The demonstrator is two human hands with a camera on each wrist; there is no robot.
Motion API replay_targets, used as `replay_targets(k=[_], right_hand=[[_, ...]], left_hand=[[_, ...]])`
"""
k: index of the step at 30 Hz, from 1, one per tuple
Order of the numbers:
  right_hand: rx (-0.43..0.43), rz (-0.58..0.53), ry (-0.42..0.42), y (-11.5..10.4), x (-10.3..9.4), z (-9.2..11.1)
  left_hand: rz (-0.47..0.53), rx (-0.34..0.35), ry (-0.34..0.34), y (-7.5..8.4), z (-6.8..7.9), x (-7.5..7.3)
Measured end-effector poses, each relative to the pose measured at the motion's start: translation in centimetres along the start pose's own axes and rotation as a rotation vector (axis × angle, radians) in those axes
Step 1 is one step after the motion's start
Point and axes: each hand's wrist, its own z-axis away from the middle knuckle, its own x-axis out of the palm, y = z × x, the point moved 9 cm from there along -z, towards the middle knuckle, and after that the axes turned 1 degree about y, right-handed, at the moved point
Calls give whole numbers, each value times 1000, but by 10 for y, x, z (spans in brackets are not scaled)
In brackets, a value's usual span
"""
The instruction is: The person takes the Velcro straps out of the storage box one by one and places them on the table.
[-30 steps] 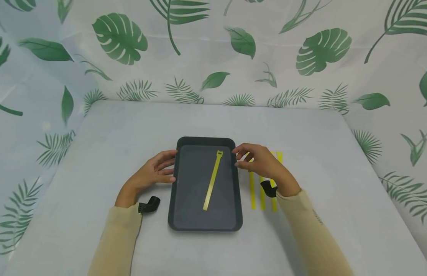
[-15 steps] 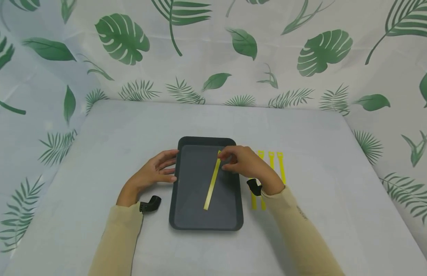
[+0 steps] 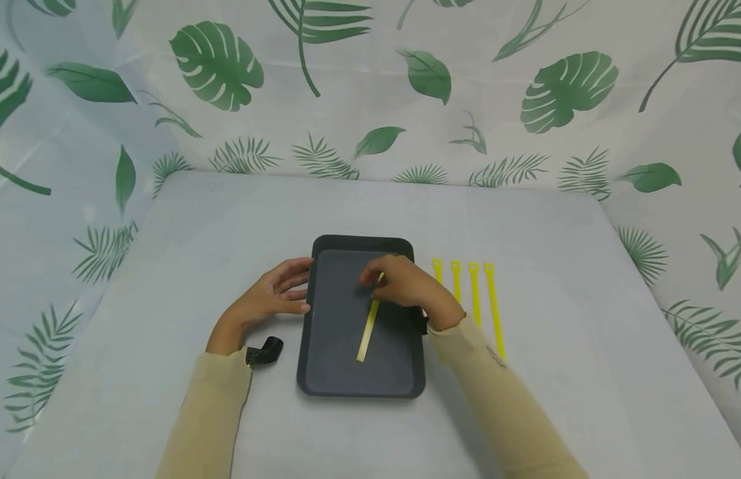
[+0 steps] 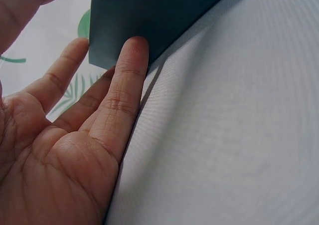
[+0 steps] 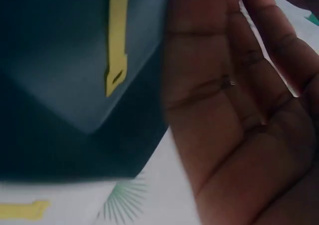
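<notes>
A dark grey rectangular tray (image 3: 334, 332) lies on the table, a single yellow cable tie (image 3: 366, 339) slanting across its floor. My left hand (image 3: 263, 306) is at the tray's left side; its extended fingers rest on the outer wall, as the left wrist view also shows. Over the tray's upper half hovers my right hand (image 3: 400, 283), fingers loosely bent, covering the tie's slotted head in the head view. In the right wrist view the cable tie (image 5: 117, 35) lies apart from the hand, near a corner of the tray.
To the right of the tray, several more yellow cable ties (image 3: 495, 306) lie side by side, partly behind the right forearm. A white wall cloth (image 3: 322, 66) printed with green leaves rises behind the table (image 3: 257, 213). Black camera mounts (image 3: 265, 350) sit at the wrists.
My right hand has moved left from the tray's right rim to above the tray and the cable tie in it. The left hand stays at the tray's left side.
</notes>
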Motion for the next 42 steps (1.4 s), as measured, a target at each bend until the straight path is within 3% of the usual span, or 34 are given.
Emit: replay_targets(k=[8, 20, 34, 42], right_hand=[[109, 127, 25, 5, 8, -11], [129, 342, -1, 3, 22, -19], [-20, 393, -8, -8, 25, -19], [-92, 321, -30, -14, 27, -18]], left_hand=[[2, 2, -2, 0, -2, 0], [5, 1, -2, 0, -4, -1], [-2, 4, 5, -1, -3, -3], [10, -1, 5, 1, -1, -2]])
